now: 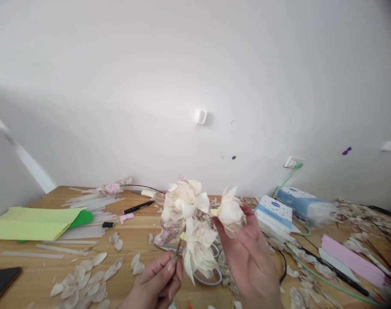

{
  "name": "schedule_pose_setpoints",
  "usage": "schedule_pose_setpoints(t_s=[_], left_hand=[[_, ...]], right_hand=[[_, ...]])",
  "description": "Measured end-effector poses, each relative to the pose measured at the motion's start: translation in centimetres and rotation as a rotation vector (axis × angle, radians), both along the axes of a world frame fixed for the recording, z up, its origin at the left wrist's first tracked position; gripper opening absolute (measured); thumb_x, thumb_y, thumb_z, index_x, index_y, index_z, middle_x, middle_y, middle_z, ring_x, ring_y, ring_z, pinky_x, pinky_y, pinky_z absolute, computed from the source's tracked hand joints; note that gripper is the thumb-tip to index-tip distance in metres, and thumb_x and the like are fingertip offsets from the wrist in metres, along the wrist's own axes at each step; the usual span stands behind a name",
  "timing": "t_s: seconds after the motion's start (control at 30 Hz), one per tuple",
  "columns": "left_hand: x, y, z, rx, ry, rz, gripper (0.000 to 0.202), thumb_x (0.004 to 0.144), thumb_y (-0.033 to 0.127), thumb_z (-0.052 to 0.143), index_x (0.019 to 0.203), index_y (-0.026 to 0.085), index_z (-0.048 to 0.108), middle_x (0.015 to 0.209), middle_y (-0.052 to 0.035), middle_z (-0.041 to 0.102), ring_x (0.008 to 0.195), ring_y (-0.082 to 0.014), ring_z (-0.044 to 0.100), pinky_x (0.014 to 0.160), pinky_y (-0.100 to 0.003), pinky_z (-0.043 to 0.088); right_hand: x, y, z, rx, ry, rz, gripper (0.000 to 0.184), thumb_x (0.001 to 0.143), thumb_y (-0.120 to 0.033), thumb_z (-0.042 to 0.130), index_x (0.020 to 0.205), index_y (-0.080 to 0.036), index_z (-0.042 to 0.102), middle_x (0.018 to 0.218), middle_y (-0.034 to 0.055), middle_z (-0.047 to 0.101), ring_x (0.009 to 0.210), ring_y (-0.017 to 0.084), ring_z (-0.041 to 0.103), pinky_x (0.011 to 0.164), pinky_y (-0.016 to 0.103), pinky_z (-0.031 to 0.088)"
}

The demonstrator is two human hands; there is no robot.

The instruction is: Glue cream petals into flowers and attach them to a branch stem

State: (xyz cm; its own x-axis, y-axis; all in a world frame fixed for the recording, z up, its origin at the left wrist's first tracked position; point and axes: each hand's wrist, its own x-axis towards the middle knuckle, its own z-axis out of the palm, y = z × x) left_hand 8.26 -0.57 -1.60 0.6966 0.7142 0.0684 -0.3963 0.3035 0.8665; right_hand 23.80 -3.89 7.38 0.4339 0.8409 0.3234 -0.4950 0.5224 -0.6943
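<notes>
My left hand is closed around a thin brown stem, thumb pressed on it, low over the front of the table. Above it spreads a bunch of cream-white flowers, several blooms with some purplish petals. My right hand grips a single white flower just right of the bunch, fingers curled behind its petals. A yellow bit shows at that flower's left side. Behind and below the bunch, a pair of grey-handled scissors lies on the table, partly hidden.
Loose petals lie front left. Translucent strips, yellow-green paper and a black marker are on the left. Tissue packs, a green cable, pink paper and more petals crowd the right. A wall stands behind the table.
</notes>
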Motion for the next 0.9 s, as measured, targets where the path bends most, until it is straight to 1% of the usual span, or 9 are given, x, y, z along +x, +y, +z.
schedule_pose_setpoints(t_s=[0.13, 0.23, 0.3, 0.4, 0.5, 0.57, 0.7, 0.83, 0.9], left_hand=[[0.1, 0.1, -0.1, -0.003, 0.009, 0.045, 0.036, 0.075, 0.051, 0.055, 0.068, 0.017, 0.048, 0.043, 0.0098, 0.032, 0.034, -0.0026, 0.011, 0.032, -0.016, 0.007], [0.3, 0.1, -0.1, -0.004, 0.037, 0.08, 0.036, 0.076, 0.052, 0.055, 0.069, 0.017, 0.049, 0.047, 0.0086, 0.036, 0.036, -0.0024, 0.014, 0.035, -0.017, 0.008], [0.4, 0.1, -0.2, -0.005, 0.051, 0.1, 0.035, 0.076, 0.051, 0.054, 0.071, 0.017, 0.049, 0.05, 0.0078, 0.039, 0.038, -0.0024, 0.015, 0.036, -0.017, 0.009], [0.4, -0.1, -0.2, -0.018, 0.057, 0.143, 0.035, 0.077, 0.051, 0.055, 0.07, 0.017, 0.048, 0.052, 0.0078, 0.038, 0.04, -0.0026, 0.015, 0.039, -0.017, 0.009], [0.5, -0.1, -0.3, -0.009, 0.046, 0.146, 0.037, 0.076, 0.052, 0.054, 0.069, 0.017, 0.047, 0.052, 0.0082, 0.037, 0.04, -0.0025, 0.014, 0.039, -0.017, 0.009], [0.5, -0.1, -0.5, 0.008, 0.03, 0.134, 0.038, 0.076, 0.053, 0.053, 0.068, 0.017, 0.047, 0.051, 0.0083, 0.036, 0.039, -0.0022, 0.014, 0.038, -0.018, 0.008], [0.6, 0.1, -1.0, 0.033, 0.01, 0.133, 0.038, 0.076, 0.053, 0.054, 0.068, 0.017, 0.048, 0.052, 0.008, 0.037, 0.039, -0.0022, 0.013, 0.038, -0.018, 0.009], [0.5, -0.1, -0.9, -0.028, 0.035, 0.157, 0.039, 0.073, 0.054, 0.057, 0.068, 0.017, 0.049, 0.054, 0.0075, 0.037, 0.042, -0.003, 0.016, 0.041, -0.017, 0.011], [0.5, -0.2, -0.7, -0.058, 0.053, 0.195, 0.04, 0.071, 0.055, 0.059, 0.067, 0.017, 0.049, 0.054, 0.0074, 0.037, 0.044, -0.0032, 0.017, 0.043, -0.016, 0.014]], right_hand=[[0.2, -1.8, 1.6, 0.063, -0.006, -0.196, 0.026, 0.069, -0.027, 0.068, 0.092, -0.033, 0.058, 0.104, -0.0052, 0.059, 0.105, 0.016, 0.051, 0.097, 0.035, 0.038], [-0.4, -3.0, 2.2, 0.066, -0.023, -0.319, 0.022, 0.073, -0.034, 0.064, 0.093, -0.035, 0.057, 0.108, -0.0054, 0.059, 0.108, 0.016, 0.05, 0.096, 0.033, 0.037], [-1.2, -3.1, 1.7, 0.054, -0.043, -0.354, 0.022, 0.073, -0.033, 0.064, 0.093, -0.038, 0.056, 0.104, -0.0071, 0.06, 0.101, 0.014, 0.054, 0.09, 0.03, 0.041], [-2.9, -2.5, 0.0, 0.031, -0.045, -0.403, 0.028, 0.07, -0.026, 0.068, 0.091, -0.039, 0.055, 0.103, -0.0081, 0.06, 0.093, 0.013, 0.056, 0.079, 0.027, 0.044], [-4.5, -1.5, -1.4, 0.063, 0.005, -0.471, 0.032, 0.07, -0.025, 0.069, 0.095, -0.037, 0.053, 0.11, -0.0052, 0.056, 0.098, 0.014, 0.055, 0.081, 0.028, 0.045], [-5.3, -0.9, -2.1, 0.095, -0.022, -0.524, 0.035, 0.069, -0.022, 0.069, 0.096, -0.036, 0.052, 0.11, -0.0045, 0.055, 0.099, 0.015, 0.055, 0.083, 0.03, 0.045], [-6.0, 0.1, -2.4, 0.145, -0.116, -0.672, 0.036, 0.069, -0.015, 0.067, 0.097, -0.029, 0.051, 0.105, -0.0012, 0.056, 0.094, 0.015, 0.058, 0.076, 0.03, 0.047], [-6.7, 0.2, -2.2, 0.222, -0.146, -0.742, 0.034, 0.071, -0.014, 0.065, 0.1, -0.026, 0.049, 0.105, 0.002, 0.055, 0.09, 0.015, 0.059, 0.072, 0.029, 0.049], [-7.2, -0.2, -2.0, 0.254, -0.153, -0.812, 0.034, 0.071, -0.013, 0.064, 0.099, -0.025, 0.05, 0.104, 0.003, 0.055, 0.087, 0.015, 0.059, 0.072, 0.029, 0.049]])
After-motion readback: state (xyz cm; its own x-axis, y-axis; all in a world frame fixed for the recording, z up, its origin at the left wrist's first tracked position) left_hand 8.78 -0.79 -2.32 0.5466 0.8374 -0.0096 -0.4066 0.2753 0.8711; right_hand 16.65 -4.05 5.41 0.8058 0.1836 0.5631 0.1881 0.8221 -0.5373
